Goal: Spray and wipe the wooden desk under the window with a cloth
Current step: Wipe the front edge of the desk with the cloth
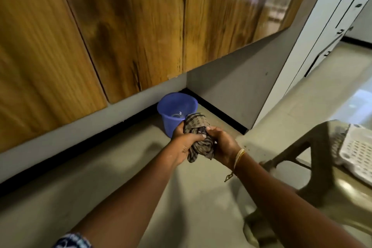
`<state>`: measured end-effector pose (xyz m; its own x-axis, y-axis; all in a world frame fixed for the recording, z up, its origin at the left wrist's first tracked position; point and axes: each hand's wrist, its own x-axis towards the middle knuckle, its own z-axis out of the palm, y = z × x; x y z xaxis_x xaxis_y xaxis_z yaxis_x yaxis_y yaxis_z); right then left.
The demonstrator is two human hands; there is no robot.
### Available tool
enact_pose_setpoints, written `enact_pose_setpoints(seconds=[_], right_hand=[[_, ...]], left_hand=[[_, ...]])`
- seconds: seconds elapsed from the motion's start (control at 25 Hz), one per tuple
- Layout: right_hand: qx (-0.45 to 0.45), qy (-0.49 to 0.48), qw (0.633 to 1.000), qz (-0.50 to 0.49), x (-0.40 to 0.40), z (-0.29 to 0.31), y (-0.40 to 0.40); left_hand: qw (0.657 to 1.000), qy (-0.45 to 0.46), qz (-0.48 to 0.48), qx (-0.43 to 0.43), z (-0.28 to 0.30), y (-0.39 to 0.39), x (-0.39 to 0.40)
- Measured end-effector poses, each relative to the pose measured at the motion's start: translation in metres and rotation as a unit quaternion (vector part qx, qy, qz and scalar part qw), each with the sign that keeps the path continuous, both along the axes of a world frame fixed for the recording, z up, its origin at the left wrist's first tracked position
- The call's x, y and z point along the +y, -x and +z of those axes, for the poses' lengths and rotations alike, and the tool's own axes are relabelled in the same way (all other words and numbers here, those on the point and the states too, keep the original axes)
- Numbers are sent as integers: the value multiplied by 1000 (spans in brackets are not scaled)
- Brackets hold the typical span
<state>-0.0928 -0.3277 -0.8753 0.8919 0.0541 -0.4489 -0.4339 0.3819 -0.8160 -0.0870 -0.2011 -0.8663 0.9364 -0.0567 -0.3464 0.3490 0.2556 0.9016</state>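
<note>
- Both hands are working the cloth (198, 137), a checked brown rag bunched between them, held out over the floor (124, 167) just in front of the blue bucket (175, 115).
- The left hand (185, 143) is gripping the cloth's left side, its grip curled round the fabric with the thumb lying across the top.
- The right hand (221, 145) is gripping the other side, its grip likewise wrapped round the bunched fabric; thin bangles (239, 157) are sitting on that wrist.
- The two grips are lying close together and look as if they are twisting or wringing the cloth, though the blur is making this only a judgement.
- The wooden worktop (120, 26) is filling the upper left, its panelled surface looking bare; whether it is wet or already wiped is not something the blurred view is showing.
- No spray bottle is showing anywhere in view.
- Judging by this, the task is looking to be at a preparation or rinsing stage: the cloth is off the worktop, and wiping is either waiting to begin or pausing.
- At the right a plastic stool (322, 157) is carrying a white perforated basket (358, 153).
</note>
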Motion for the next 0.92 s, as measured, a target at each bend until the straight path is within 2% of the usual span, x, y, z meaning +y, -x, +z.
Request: enact_pose_setpoints(seconds=[0.16, 0.44, 0.56, 0.72, 0.92], right_hand=[[30, -11, 999, -10, 4, 76, 54], [80, 34, 996, -21, 13, 291, 130], [74, 36, 996, -22, 22, 366, 165], [84, 48, 995, 2, 30, 408, 206], [84, 11, 996, 19, 58, 416, 225]], left_hand=[[999, 19, 3, 30, 85, 62, 4], [991, 61, 19, 113, 292, 148, 14], [991, 72, 4, 110, 364, 182, 20], [990, 94, 11, 107, 404, 232, 30], [991, 74, 27, 107, 430, 269, 51]])
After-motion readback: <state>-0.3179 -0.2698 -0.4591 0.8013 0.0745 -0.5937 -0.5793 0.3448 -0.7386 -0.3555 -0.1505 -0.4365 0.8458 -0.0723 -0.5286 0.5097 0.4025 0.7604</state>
